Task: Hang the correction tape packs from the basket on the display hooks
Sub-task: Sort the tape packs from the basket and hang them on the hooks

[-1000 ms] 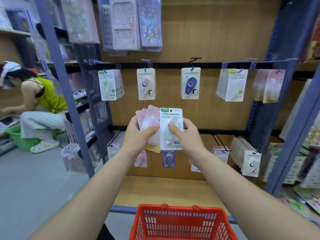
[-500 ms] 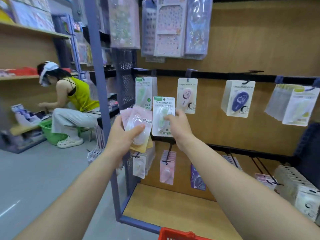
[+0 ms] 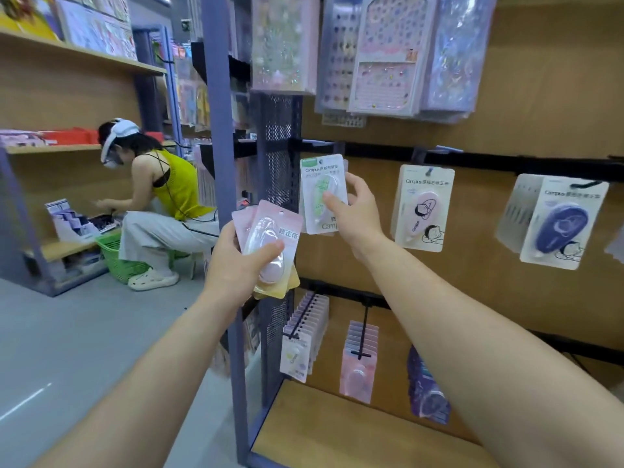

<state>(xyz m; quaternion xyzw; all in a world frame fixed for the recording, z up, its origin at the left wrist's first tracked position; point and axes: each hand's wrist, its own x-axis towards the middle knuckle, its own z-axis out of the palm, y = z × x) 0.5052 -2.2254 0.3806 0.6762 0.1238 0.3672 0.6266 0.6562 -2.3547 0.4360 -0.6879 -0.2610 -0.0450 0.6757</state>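
- At upper rail's (image 3: 489, 161) left end, right hand (image 3: 356, 216) pinches green pack (image 3: 317, 184), thumb on blister.
- Left hand (image 3: 233, 265) grips pink packs (image 3: 271, 236) below.
- Advised: align hang-hole with hook (image 3: 318, 142) before pushing home.

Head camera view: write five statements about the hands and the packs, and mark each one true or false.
1. The right hand holds a green pack up by the top rail. True.
2. The left hand is empty. False: it grips a stack of pink packs.
3. A purple pack hangs to the right of a white pack with pink tape. True.
4. A red basket fills the bottom of the view. False: the only basket seen is a green basket on the floor at the left.
5. Nothing hangs below the top rail. False: rows of packs hang on the lower hooks.
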